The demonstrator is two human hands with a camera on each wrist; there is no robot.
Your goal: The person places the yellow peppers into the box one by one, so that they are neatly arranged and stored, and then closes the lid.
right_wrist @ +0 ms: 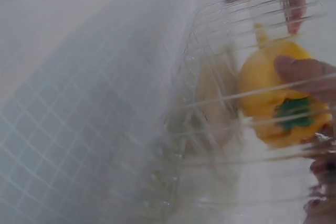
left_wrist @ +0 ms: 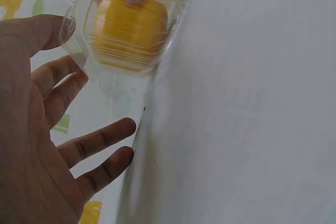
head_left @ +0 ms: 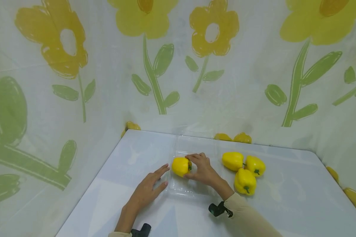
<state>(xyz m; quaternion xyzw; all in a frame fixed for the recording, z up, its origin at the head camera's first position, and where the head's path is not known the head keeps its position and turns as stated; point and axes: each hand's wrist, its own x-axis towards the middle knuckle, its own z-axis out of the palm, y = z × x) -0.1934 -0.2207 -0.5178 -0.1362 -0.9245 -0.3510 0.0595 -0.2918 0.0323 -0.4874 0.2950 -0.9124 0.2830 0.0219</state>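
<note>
Worktop (head_left: pixel 290 204) carries clear container (head_left: pixel 182 190); right hand (head_left: pixel 206 171), pinching yellow pepper (head_left: pixel 180 167), should settle it gently, left hand (head_left: pixel 146 191) spread alongside.

Box (head_left: pixel 181 190) on tbl (head_left: pixel 299 197). 1 pepper (head_left: pixel 179 167) in box, btwn L hand (head_left: pixel 149 187) & R hand (head_left: pixel 204 169). L hand at box's L side, R hand in from R. 3 more peppers (head_left: pixel 245 176) R of box, close tog., 2 in back, 1 in front. Cloth (head_left: pixel 249 98) behind tbl.
</note>
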